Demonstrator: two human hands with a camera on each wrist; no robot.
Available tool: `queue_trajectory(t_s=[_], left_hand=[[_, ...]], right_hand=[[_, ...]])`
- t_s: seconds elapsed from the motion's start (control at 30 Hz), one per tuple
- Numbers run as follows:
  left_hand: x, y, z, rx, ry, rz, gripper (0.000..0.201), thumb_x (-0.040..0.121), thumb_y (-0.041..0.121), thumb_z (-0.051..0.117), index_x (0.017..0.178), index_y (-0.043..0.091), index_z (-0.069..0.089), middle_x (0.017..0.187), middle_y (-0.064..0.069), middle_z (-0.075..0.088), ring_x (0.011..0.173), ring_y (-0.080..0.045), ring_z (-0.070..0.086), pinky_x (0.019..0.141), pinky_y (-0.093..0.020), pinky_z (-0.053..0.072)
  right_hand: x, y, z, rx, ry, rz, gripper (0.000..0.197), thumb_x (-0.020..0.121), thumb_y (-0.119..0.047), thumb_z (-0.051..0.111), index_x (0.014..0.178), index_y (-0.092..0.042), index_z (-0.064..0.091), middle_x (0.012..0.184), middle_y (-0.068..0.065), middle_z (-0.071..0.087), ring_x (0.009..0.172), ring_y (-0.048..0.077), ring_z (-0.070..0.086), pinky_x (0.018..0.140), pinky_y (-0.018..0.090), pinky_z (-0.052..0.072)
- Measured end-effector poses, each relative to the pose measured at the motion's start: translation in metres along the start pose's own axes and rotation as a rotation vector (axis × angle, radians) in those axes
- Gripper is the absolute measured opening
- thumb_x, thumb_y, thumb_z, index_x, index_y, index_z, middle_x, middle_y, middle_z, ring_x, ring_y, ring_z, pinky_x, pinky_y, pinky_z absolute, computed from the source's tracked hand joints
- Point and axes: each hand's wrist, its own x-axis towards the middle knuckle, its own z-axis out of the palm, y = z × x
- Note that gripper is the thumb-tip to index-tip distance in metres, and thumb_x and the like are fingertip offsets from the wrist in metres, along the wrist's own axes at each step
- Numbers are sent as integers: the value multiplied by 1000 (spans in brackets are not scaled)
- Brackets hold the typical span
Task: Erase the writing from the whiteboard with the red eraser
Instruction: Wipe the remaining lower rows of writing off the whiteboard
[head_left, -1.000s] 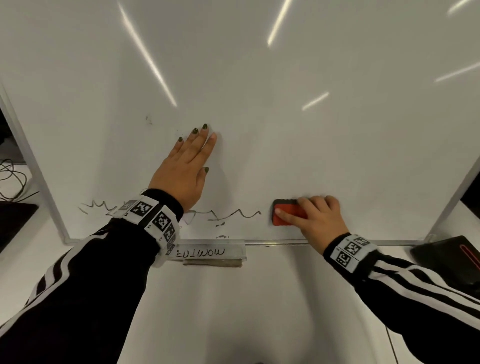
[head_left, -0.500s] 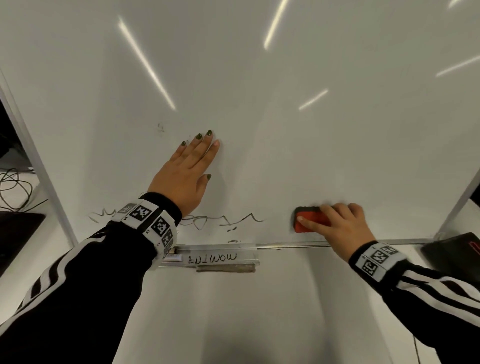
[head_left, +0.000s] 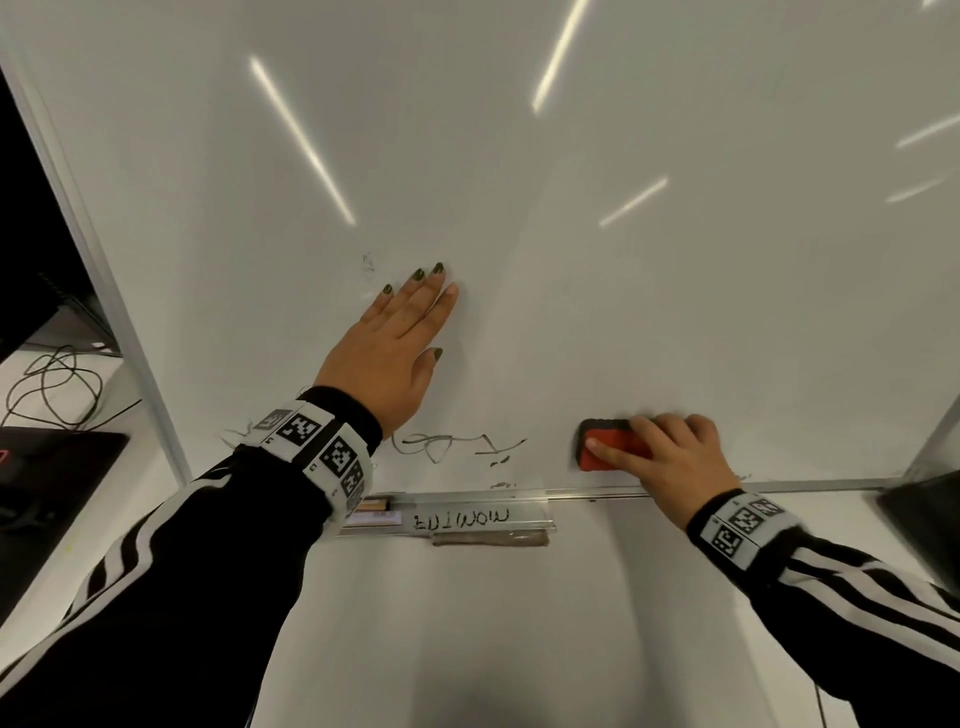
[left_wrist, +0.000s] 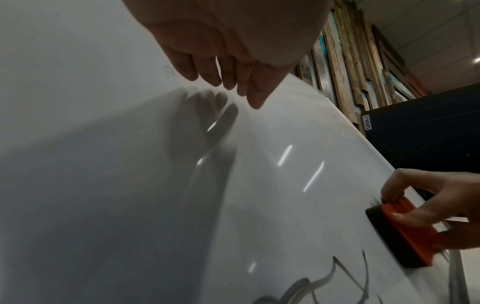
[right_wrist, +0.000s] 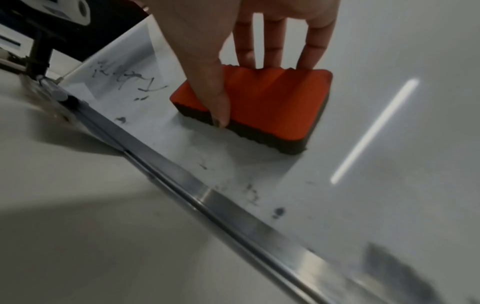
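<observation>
The erasing is partway done, by the look of it: a line of writing (head_left: 457, 444) remains low on the whiteboard (head_left: 623, 312), near the middle of its bottom edge, with more scrawl running behind the left wrist towards the bottom-left corner. The left hand (head_left: 387, 353) lies flat on the board above that writing, fingers straight and together, holding nothing; it seems only to brace the board. Further right, close above the bottom edge, the red eraser (head_left: 613, 451) sits with its dark felt against the board, just clear of the writing's right end. The right hand (head_left: 675, 457) grips it, thumb (right_wrist: 221, 107) on the near long side and fingers (right_wrist: 272, 53) curled over the far side. The next move probably calls for a firm leftward sweep across the remaining strokes, and the left hand may need to shift aside.
</observation>
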Motion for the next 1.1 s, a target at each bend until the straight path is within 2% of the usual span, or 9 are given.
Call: queue_trajectory(t_s=[0.17,0.3,0.47,0.57,0.73,0.87,0.93,1.03,1.1], left_hand=[[-10,-14,-4,9,-27,-26,61,89,34,16,146,20,3,152,8,-3,140,-5,-2,115,-27,1],[-11,-21,-3,17,-44,-24,61,89,34,17,146,20,0,152,8,-3,141,-6,-2,116,-29,2],[-12,-27,-3,2,-36,-6,60,90,32,20,146,20,2,153,7,-1,141,-8,2,115,-29,2],[-14,-28,-5,-17,-8,-5,60,95,25,32,147,21,2,153,8,-3,142,-8,0,116,-28,0],[-16,-33,-9,-38,6,-19,63,96,20,39,147,20,1,151,10,-7,139,-4,-3,115,-25,-3],[-18,-43,-8,-6,-26,-7,60,93,28,26,148,20,3,153,7,-3,142,-8,0,115,-28,-1],[-21,-49,-9,-3,-27,-1,61,90,32,20,148,20,4,154,7,-1,142,-8,1,115,-27,-1],[-26,-60,-10,-13,-3,-14,61,94,25,30,148,20,3,153,8,-4,141,-5,-2,114,-21,-7],[-28,-67,-10,-16,5,-14,61,93,25,30,148,20,3,153,9,-3,141,-6,0,114,-20,-8]], right_hand=[[33,-63,11,79,-33,-17,78,58,-15,82,123,-42,49,105,1,56,91,24,47,78,43,31],[58,-105,10,142,-88,-49,76,54,-21,84,121,-41,55,106,4,60,94,26,48,82,43,30],[31,-65,8,85,-45,-69,81,57,-12,83,124,-42,46,112,3,55,95,26,47,80,44,31],[23,-50,6,38,-97,-94,88,52,-10,86,124,-42,46,107,5,56,96,28,47,80,44,31],[50,-96,17,72,-107,-104,77,61,-22,81,126,-43,45,101,5,61,94,28,49,81,44,35],[72,-130,16,118,-81,-120,62,66,-24,65,124,-40,52,101,5,60,93,29,50,82,44,37],[69,-125,13,117,-49,-105,65,65,-23,69,125,-40,48,103,5,59,95,28,49,83,44,34],[61,-100,4,90,15,-29,78,56,-18,81,123,-42,48,106,6,58,97,26,46,83,44,30],[65,-87,-3,70,61,22,78,58,-10,77,123,-42,48,104,5,60,97,26,45,83,44,31]])
